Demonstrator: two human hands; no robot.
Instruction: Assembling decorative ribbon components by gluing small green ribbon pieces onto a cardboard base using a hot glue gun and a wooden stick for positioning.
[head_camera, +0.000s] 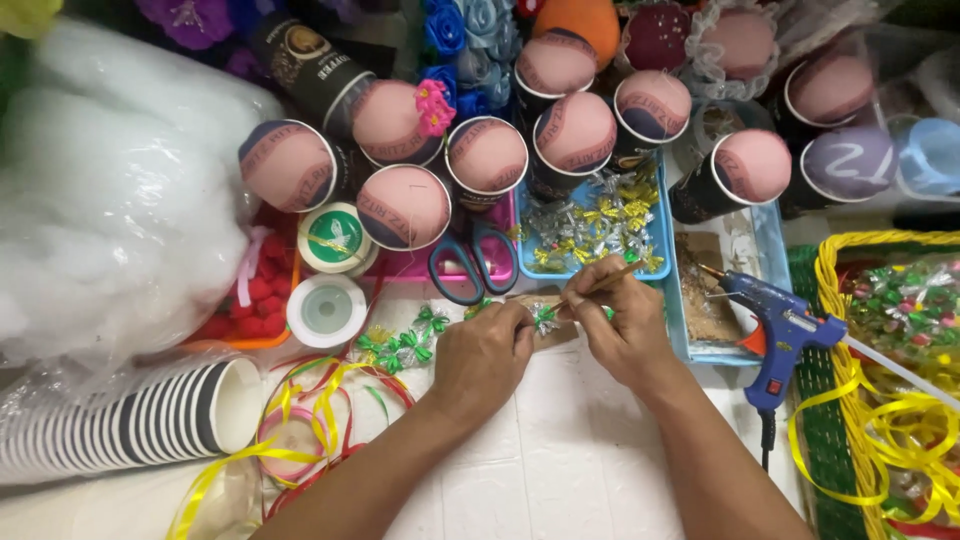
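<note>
My left hand (483, 355) pinches a small silver and green foil bow (545, 318) at the middle of the white table. My right hand (618, 325) grips a thin wooden stick (607, 283) whose lower end meets the bow. Both hands touch around the bow. Several finished green and gold foil bows (400, 345) lie just left of my left hand. A blue tray (660, 225) behind my hands holds several more bows in gold, silver and green.
A blue glue gun (780, 335) stands right of my right hand. Scissors (470, 265) lie behind the hands. Pink-topped black cups (490, 155) crowd the back. A stack of striped paper cups (130, 425), ribbon loops (310, 420), tape rolls (327, 308) and white stuffing (110, 190) lie left; a yellow-rimmed basket (830, 290) at right.
</note>
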